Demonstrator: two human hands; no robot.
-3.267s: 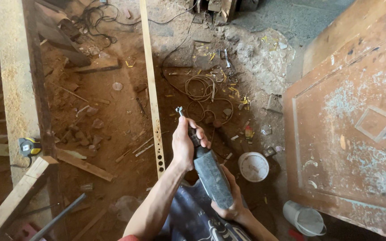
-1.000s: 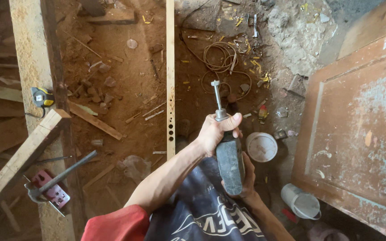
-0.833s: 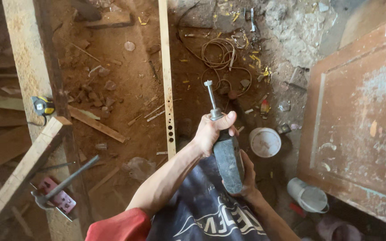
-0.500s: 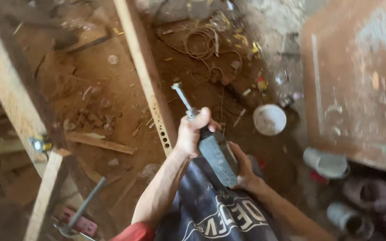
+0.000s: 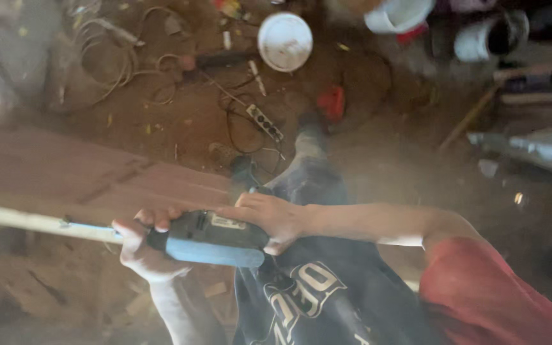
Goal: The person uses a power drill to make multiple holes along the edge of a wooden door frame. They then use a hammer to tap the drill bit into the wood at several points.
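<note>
Head view, heavily blurred. Nearest is the person's dark printed garment [image 5: 301,300], with a red sleeve [image 5: 480,287] at the near right. Just beyond it, both hands are closed around a power tool [image 5: 209,239] that has a black body with a pale blue underside. The tool lies roughly level across the frame with its nose pointing left. The left hand [image 5: 137,250] comes up from the near edge and wraps the front end, fingers curled over the top. The right hand [image 5: 271,217] reaches in from the red-sleeved arm and grips the rear of the body. Neither hand is free.

A long pale strip [image 5: 33,222] runs left from the tool's nose to the frame edge. The blur hides whether it is the tool's own bit or a separate slat, and whether the two touch. Behind it lies a broad reddish wooden board [image 5: 97,176].

As to progress, the tool is gripped and lined up along the strip, but no fresh hole, cut or dust shows, so whether it is working cannot be told.

Farther off, on the dirt floor [image 5: 378,160], lies a white power strip [image 5: 263,121] with dark cable. Near it to the right is a small red object [image 5: 332,102], and loose wire coils [image 5: 107,61] lie at the far left. Farthest are a round white lid [image 5: 284,39] and pale containers [image 5: 480,39] at the far right.
</note>
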